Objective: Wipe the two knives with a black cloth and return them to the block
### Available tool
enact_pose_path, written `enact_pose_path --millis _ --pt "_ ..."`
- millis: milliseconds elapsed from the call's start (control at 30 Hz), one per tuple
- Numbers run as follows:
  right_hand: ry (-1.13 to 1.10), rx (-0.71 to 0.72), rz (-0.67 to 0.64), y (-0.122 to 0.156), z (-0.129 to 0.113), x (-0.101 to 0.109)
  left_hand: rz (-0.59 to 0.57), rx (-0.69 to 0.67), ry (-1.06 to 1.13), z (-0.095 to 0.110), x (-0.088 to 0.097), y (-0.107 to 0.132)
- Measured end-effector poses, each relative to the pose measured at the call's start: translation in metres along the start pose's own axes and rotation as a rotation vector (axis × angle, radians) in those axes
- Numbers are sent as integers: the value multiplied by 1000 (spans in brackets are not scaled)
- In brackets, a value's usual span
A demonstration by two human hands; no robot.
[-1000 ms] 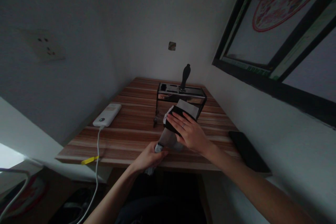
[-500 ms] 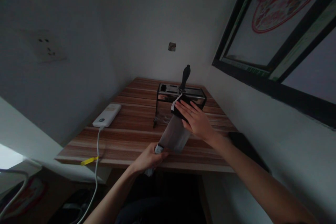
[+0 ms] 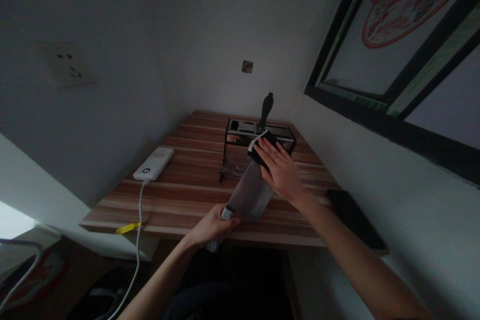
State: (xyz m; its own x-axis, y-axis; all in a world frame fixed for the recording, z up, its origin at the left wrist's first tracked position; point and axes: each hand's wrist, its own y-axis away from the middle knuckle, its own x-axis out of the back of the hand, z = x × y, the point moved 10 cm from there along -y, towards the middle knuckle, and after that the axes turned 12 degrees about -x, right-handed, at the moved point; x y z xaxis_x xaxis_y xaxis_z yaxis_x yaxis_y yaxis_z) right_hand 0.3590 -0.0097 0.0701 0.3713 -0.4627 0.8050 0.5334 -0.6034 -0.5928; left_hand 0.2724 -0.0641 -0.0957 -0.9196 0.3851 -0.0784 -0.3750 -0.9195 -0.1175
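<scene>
Now a cleaver (image 3: pixel 250 192) is held by the left hand (image 3: pixel 214 222), a black pad (image 3: pixel 270 136) against it by the right hand (image 3: pixel 280 169).

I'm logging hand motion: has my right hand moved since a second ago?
Yes: your right hand has moved away from you, closer to the metal rack.
</scene>
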Motion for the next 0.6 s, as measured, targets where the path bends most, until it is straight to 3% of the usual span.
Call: enact_pose_path --millis 167,600 --pt "-14 5 -25 11 -11 -3 1 9 41 -4 0 0" --pt "-87 84 -101 56 -71 -34 85 3 46 -4 7 -2"
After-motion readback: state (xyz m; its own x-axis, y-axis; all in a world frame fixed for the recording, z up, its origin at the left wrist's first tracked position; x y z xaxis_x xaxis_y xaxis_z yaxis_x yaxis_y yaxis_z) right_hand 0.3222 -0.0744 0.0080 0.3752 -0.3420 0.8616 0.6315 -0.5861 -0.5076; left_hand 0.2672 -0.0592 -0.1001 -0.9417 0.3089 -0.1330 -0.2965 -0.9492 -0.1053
